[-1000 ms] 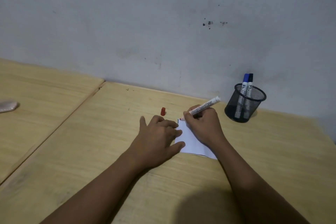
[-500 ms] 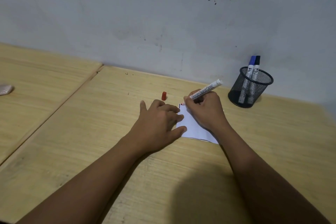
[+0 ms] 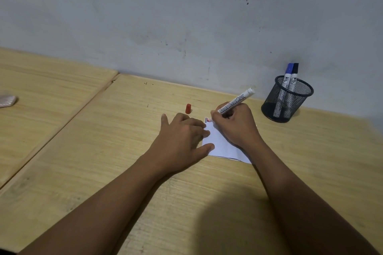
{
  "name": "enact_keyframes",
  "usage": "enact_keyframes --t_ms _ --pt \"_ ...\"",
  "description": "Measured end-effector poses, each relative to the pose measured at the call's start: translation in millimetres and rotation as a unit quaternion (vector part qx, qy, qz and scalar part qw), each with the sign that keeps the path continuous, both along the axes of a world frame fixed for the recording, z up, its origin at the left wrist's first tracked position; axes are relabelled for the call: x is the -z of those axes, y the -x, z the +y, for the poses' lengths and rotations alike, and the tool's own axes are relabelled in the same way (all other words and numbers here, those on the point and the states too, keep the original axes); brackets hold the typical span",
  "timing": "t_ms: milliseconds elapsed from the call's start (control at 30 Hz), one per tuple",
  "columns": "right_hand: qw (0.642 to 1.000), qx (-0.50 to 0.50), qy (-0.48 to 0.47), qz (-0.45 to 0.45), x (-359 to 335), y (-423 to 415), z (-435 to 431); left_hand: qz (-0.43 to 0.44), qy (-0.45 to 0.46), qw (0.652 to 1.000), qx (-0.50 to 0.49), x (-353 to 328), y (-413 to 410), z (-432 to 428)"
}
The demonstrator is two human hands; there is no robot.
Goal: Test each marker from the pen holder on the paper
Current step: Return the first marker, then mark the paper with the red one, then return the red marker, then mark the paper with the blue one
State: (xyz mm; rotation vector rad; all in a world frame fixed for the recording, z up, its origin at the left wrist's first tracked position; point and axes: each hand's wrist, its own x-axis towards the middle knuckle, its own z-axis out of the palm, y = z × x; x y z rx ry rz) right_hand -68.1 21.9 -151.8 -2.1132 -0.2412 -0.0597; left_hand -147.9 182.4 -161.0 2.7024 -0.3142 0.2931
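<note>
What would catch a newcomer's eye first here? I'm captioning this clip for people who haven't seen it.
Mid-table, the right hand presses a white board marker onto the far corner of a small paper, which the left hand pins flat. A red cap lies just beyond the left hand. By the wall on the right, a black mesh pen holder holds two capped markers.
</note>
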Motion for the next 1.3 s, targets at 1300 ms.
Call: enact_keyframes --t_ms 1300 --pt "0.929 0.0 -0.366 -0.064 -159 54 -65 -0.033 0.441 0.893 0.08 -167 -13 -54"
